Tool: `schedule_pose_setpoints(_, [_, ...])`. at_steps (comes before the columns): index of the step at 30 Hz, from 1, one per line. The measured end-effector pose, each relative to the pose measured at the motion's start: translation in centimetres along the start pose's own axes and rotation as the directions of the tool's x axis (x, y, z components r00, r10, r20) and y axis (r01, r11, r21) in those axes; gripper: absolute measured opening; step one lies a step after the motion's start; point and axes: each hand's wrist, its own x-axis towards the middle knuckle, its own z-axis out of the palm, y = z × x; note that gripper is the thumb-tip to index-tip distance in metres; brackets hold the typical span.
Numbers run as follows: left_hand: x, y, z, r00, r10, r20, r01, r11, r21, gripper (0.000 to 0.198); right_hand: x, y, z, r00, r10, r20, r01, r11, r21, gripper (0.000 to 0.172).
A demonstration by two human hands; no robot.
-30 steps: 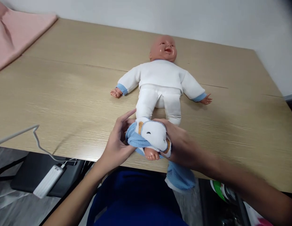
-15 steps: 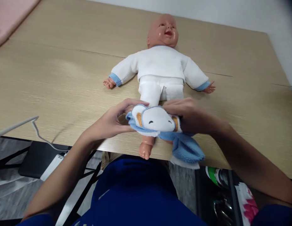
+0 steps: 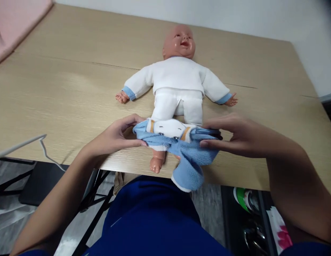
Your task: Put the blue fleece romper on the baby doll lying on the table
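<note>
A pair of blue-and-white fleece baby pants, with an embroidered animal face, is bunched between my two hands over the doll's lower legs. My left hand pinches the left end between thumb and fingers. At the other end, my right hand grips the gathered blue fabric. One part of the pants hangs down past the table's near edge. The baby doll lies on its back, arms spread, in a white top with blue cuffs and white bottoms. One bare foot shows below the pants; the other is mostly covered.
The wooden table carries pink fabric at its far left corner. A thin white rod juts in from the left. Below the near edge are a black seat and, at right, a dark container with a green-banded item.
My right hand has moved right, stretching the pants wider. The embroidered face has folded partly under, and the hanging part has swung left. The view has shifted slightly.
</note>
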Motion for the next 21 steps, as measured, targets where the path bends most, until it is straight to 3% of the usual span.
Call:
schedule_pose_setpoints(3, [0.1, 0.6, -0.4, 0.997, 0.078, 0.03, -0.081, 0.991, 0.109, 0.037, -1.1, 0.6, 0.1, 0.997, -0.07, -0.024, 0.073, 0.986, 0.15, 0.025])
schedule_pose_setpoints(7, [2.1, 3.6, 0.8, 0.964, 0.266, 0.009, -0.261, 0.94, 0.221, 0.062, -0.7, 1.4, 1.8, 0.974, -0.076, -0.213, 0.154, 0.913, 0.378, 0.011])
schedule_pose_setpoints(9, [4.1, 5.6, 2.1, 0.957, 0.281, 0.079, -0.291, 0.936, 0.198, 0.073, 0.1, 1.3, 2.4, 0.951, -0.1, -0.294, 0.22, 0.885, 0.41, 0.016])
schedule_pose_setpoints(10, [5.3, 6.5, 2.8, 0.954, 0.274, 0.123, -0.291, 0.944, 0.157, 0.076, 0.4, 1.2, 2.5, 0.939, -0.111, -0.327, 0.246, 0.88, 0.407, 0.019])
schedule_pose_setpoints(12, [7.9, 7.7, 3.7, 0.922, 0.219, 0.32, -0.264, 0.959, 0.103, 0.068, 1.0, 0.7, 2.4, 0.924, -0.107, -0.367, 0.255, 0.887, 0.384, 0.024])
schedule_pose_setpoints(14, [10.5, 7.9, 4.1, 0.835, 0.142, 0.532, -0.203, 0.977, 0.059, 0.048, 1.3, 0.4, 1.9, 0.922, -0.063, -0.382, 0.211, 0.909, 0.359, 0.032])
schedule_pose_setpoints(15, [11.6, 7.7, 4.1, 0.802, 0.12, 0.586, -0.169, 0.985, 0.03, 0.042, 1.3, 0.4, 1.6, 0.928, -0.03, -0.372, 0.172, 0.919, 0.355, 0.036])
schedule_pose_setpoints(19, [14.2, 6.0, 3.8, 0.782, 0.133, 0.609, -0.063, 0.989, -0.134, 0.036, 0.4, 1.5, 1.0, 0.96, 0.082, -0.266, 0.038, 0.908, 0.417, 0.047])
schedule_pose_setpoints(21, [14.6, 5.5, 3.8, 0.752, 0.128, 0.647, -0.02, 0.985, -0.173, 0.036, -0.1, 2.2, 1.2, 0.95, 0.141, -0.279, 0.023, 0.859, 0.511, 0.045])
